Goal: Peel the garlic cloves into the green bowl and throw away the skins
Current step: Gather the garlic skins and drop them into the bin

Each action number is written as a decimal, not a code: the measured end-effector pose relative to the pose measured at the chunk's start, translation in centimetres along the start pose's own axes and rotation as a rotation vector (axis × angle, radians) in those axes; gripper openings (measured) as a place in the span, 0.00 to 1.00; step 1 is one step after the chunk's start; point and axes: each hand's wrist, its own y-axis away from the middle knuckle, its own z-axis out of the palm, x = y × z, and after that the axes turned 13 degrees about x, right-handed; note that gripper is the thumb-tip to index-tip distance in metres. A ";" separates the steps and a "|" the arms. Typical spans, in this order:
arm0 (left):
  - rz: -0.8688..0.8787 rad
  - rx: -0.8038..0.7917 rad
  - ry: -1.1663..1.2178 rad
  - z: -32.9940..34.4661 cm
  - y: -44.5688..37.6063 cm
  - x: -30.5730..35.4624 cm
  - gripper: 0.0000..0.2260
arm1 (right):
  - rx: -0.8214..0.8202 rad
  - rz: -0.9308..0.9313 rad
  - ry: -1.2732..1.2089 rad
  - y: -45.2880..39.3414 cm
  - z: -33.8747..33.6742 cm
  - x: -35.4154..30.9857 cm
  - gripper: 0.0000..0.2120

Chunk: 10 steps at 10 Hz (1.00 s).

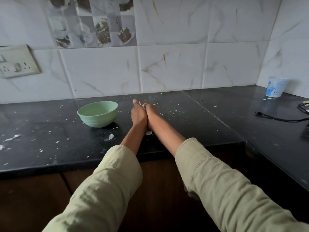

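Two hands meet over the black tabletop [192, 118], pressed side by side just right of the green bowl [97, 113]. The left hand [138, 114] and right hand [153, 114] pinch a small white scrap between their fingertips; whether it is a garlic clove or only skin is too small to tell, so its long axis cannot be read. Both forearms point away toward the tiled wall [167, 67]. The bowl stands upright with its mouth up, and its inside looks bare from this angle. Garlic skins [111, 136] lie scattered across the tabletop. A white tub [275, 87] stands in the far right corner, near a black cable [280, 118].
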 end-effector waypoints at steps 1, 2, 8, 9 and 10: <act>-0.102 0.077 0.112 -0.8 0.0 0.2 0.24 | 0.012 0.092 -0.076 -0.8 1.1 0.2 0.16; -0.192 0.126 0.240 -1.4 0.5 0.8 0.17 | 0.119 0.135 -0.145 -0.1 1.6 0.2 0.19; 0.027 0.195 0.621 -14.9 11.5 5.1 0.10 | -0.251 0.078 -0.790 16.5 4.2 0.7 0.14; 0.040 0.276 0.658 -20.8 12.9 4.0 0.12 | -0.390 0.169 -0.852 20.3 7.6 3.4 0.18; 0.047 0.352 0.678 -27.1 14.1 2.6 0.12 | -0.535 0.247 -0.845 24.5 11.4 6.2 0.18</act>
